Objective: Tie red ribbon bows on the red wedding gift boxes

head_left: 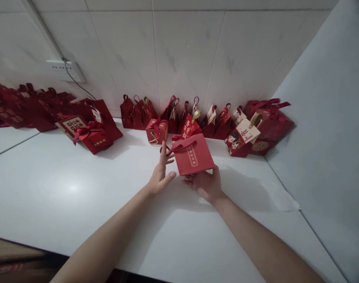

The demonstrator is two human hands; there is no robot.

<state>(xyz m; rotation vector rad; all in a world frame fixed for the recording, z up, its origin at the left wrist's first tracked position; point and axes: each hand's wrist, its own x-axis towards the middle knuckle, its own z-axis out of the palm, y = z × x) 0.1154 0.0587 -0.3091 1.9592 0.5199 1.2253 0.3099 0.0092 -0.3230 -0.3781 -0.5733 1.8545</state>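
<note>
A small red gift bag (203,157) with a dark red rope handle and a pale printed panel is held above the white table. My right hand (207,184) supports it from below and the right, its fingers partly hidden under the bag. To the left of the bag, my left hand (162,173) has its fingers and thumb spread, with nothing in its palm. Its fingertips are close to the rope handle; whether they touch it I cannot tell. Just behind the left hand is a small red box (157,131) with a ribbon bow.
Several red gift boxes with loop handles (223,120) line the tiled wall. Larger ribboned boxes (270,122) stand at the right by a pale panel (329,129). More red bags (28,106) are at the left, beneath a power socket (65,71) with a cable.
</note>
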